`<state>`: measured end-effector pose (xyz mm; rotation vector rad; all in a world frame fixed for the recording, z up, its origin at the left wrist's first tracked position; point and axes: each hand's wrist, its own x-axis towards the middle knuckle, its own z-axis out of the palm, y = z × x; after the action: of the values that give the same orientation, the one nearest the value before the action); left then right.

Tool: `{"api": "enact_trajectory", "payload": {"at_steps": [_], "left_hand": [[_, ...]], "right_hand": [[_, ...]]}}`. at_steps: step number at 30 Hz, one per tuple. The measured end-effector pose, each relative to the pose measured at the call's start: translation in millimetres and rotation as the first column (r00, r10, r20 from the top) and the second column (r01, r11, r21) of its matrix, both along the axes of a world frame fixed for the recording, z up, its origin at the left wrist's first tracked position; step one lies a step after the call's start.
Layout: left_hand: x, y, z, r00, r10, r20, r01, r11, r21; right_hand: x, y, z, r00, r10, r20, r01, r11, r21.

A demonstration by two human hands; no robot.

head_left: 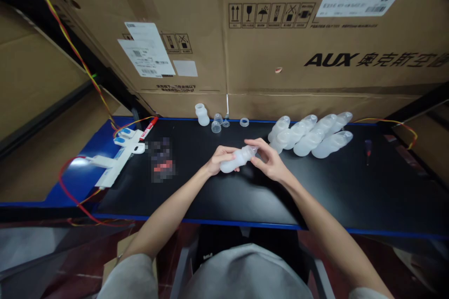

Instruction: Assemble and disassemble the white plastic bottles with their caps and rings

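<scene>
1. White translucent plastic: I see the held bottle (229,165) above the black tabletop (224,201), the left hand (218,161) gripping its body.
2. Right hand (269,160): fingers curved about the clear top; whether they grip, I cannot tell.
3. Finished, I judge: the bottle cluster (306,142), apparently topped.
4. Remaining, I judge: the open-mouthed bottle (202,116), with clear caps (216,127) and a ring (244,122) loose nearby.
5. Contents: I discern no fill level.

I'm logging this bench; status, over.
Left hand grips bottle; right hand at its narrow tip. Bottle tilted over black table. Nothing visibly in the way.
</scene>
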<state>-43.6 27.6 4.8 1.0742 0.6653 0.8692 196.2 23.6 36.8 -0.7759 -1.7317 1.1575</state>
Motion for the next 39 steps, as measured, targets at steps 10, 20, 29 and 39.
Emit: {"api": "enact_trajectory", "payload": {"at_steps": [10, 20, 29, 39], "left_hand": [[0.2, 4.3, 8.9, 0.962, 0.273, 0.028, -0.274, 0.961, 0.024], [3.3, -5.0, 9.2, 0.922, 0.310, -0.234, -0.114, 0.791, 0.601], [17.5, -11.8, -1.9, 0.591, 0.798, 0.115, 0.114, -0.225, 0.968], [-25.9, 36.4, -8.4, 0.323, 0.913, -0.249, -0.105, 0.296, 0.949]], "right_hand": [[-5.9, -6.5, 1.4, 0.975, -0.191, -0.114, 0.189, 0.982, -0.027], [-11.0, -0.5, -13.3, 0.972, -0.235, -0.026, 0.228, 0.960, -0.165], [-26.0, -4.8, -18.1, 0.922, -0.384, -0.059, 0.314, 0.826, -0.468], [-14.2, -9.7, -11.5, 0.858, -0.513, -0.038, 0.497, 0.808, 0.318]]}}
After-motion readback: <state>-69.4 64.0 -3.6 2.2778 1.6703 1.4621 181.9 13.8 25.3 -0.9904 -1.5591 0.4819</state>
